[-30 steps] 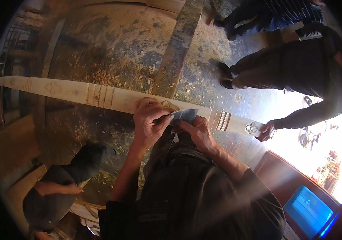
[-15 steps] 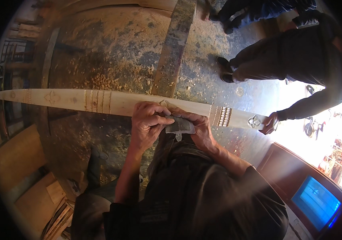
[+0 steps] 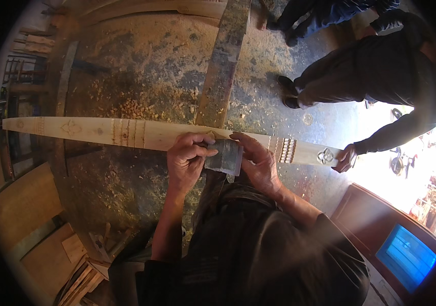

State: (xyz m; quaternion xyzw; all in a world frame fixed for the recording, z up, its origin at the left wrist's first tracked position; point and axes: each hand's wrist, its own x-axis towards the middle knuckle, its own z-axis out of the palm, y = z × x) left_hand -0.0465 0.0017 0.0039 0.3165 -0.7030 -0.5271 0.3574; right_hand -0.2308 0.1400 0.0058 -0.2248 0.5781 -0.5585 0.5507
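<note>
Small grey sheet, pale-edged, near a long carved pale board

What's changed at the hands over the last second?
The grey sheet has turned from pointing up and right to lying down toward the body, its dark face showing. The right hand is now at its right edge. The left hand keeps its grip; a co-worker's hand stays at the carved plank's right end.

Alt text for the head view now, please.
A person's left grip holds a grey sheet, the right grip at its edge, beside a long, carved wooden board. Another person holds the board's right end; wood shavings litter the floor.
</note>
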